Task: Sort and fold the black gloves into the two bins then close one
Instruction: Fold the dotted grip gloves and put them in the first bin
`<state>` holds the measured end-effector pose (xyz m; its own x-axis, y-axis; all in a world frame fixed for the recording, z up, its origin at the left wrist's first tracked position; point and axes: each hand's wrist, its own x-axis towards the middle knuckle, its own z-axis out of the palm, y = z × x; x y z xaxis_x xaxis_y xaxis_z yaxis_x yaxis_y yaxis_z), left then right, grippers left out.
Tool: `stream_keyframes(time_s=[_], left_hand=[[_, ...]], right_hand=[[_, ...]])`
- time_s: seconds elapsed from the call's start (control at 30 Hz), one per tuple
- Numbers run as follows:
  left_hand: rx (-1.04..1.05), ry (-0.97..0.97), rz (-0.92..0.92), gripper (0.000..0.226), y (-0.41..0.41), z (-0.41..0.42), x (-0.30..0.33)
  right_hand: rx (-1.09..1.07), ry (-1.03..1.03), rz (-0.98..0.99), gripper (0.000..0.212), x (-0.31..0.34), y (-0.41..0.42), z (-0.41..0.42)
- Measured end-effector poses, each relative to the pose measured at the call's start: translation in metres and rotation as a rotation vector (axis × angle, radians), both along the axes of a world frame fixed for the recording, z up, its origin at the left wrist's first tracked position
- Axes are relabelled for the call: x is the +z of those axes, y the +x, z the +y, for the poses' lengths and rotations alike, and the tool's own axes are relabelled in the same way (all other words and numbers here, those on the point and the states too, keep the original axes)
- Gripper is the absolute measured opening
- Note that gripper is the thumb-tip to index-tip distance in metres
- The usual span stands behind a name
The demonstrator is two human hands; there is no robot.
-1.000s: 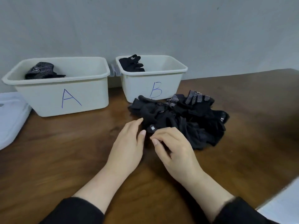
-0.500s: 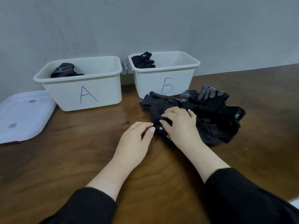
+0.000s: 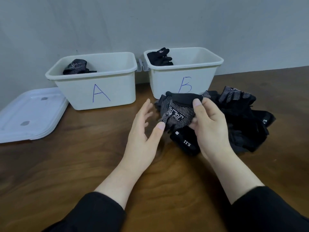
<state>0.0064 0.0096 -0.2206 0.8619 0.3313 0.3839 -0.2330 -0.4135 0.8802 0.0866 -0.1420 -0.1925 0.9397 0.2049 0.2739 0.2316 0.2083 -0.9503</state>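
Fingers and thumb of the right hand (image 3: 209, 124) curl round a dotted black glove (image 3: 177, 113), pinching it up off the wooden table (image 3: 83, 164) in front of bin B (image 3: 184, 77). Beside it, the left hand (image 3: 143, 131) is held with its fingers straight and spread, palm turned toward the glove; its thumb tip lies right at the glove's lower edge, though whether it actually touches cannot be told. Just below the held glove lies a plain black glove (image 3: 185, 143) with white lettering on its cuff, at the near edge of the loose pile of black gloves (image 3: 242, 124) that sits on the table to the right of the hands, close to bin B. Bin A (image 3: 100, 87) stands to the left of bin B, the two nearly touching at their rims, both against the grey wall. A dotted folded glove (image 3: 76, 66) rests in the back left corner of bin A, and a plain folded glove (image 3: 160, 57) sits in the back left corner of bin B. White lids (image 3: 28, 114) lie flat on the table left of bin A.
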Motion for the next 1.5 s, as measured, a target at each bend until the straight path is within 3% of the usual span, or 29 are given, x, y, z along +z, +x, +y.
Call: stream_keyframes(time_s=[0.1, 0.2, 0.27, 0.37, 0.43, 0.5, 0.53, 0.67, 0.73, 0.8, 0.9, 1.07, 1.17, 1.27, 1.4, 1.5], left_hand=[[-0.065, 0.011, -0.039, 0.073, -0.006, 0.009, 0.011], [0.022, 0.158, -0.068, 0.036, -0.012, 0.025, 0.02], [0.079, 0.118, -0.029, 0.014, -0.017, 0.036, 0.025], [0.121, 0.131, 0.1, 0.016, -0.021, 0.053, 0.032], [-0.004, 0.085, 0.145, 0.007, -0.027, 0.063, 0.034], [-0.129, 0.104, 0.177, 0.039, -0.039, 0.071, 0.036], [-0.136, 0.115, 0.168, 0.045, -0.045, 0.075, 0.036], [0.05, 0.161, 0.102, 0.012, -0.057, 0.085, 0.049], [0.094, 0.181, 0.104, 0.018, -0.058, 0.093, 0.058], [-0.016, 0.089, 0.112, 0.008, -0.059, 0.099, 0.067], [-0.12, 0.135, 0.17, 0.03, -0.062, 0.098, 0.074], [-0.054, 0.257, 0.131, 0.012, -0.064, 0.094, 0.077], [-0.012, 0.327, 0.133, 0.012, -0.063, 0.094, 0.08], [-0.001, 0.297, 0.081, 0.018, -0.063, 0.098, 0.092], [-0.051, 0.289, 0.073, 0.016, -0.059, 0.109, 0.109], [-0.062, 0.311, 0.086, 0.013, -0.059, 0.116, 0.118]], right_hand=[[0.182, 0.0, 0.122, 0.028, -0.003, -0.008, 0.011], [0.246, -0.072, 0.119, 0.037, -0.009, -0.014, 0.022], [0.251, -0.129, 0.079, 0.054, -0.008, -0.019, 0.034], [0.241, -0.174, 0.057, 0.059, -0.002, -0.028, 0.05], [0.267, -0.178, 0.082, 0.052, 0.004, -0.033, 0.058], [0.303, -0.187, 0.098, 0.048, 0.01, -0.035, 0.067], [0.322, -0.189, 0.097, 0.049, 0.013, -0.036, 0.07], [0.373, -0.249, 0.053, 0.06, 0.024, -0.038, 0.08], [0.352, -0.281, 0.022, 0.058, 0.029, -0.039, 0.082], [0.341, -0.282, 0.021, 0.061, 0.035, -0.04, 0.084], [0.342, -0.262, 0.044, 0.072, 0.042, -0.042, 0.086], [0.336, -0.305, 0.031, 0.082, 0.048, -0.044, 0.087], [0.272, -0.358, -0.036, 0.068, 0.052, -0.046, 0.084], [0.179, -0.486, -0.21, 0.038, 0.063, -0.046, 0.078], [0.33, -0.657, -0.374, 0.026, 0.082, -0.043, 0.074], [0.334, -0.671, -0.429, 0.006, 0.092, -0.04, 0.083]])
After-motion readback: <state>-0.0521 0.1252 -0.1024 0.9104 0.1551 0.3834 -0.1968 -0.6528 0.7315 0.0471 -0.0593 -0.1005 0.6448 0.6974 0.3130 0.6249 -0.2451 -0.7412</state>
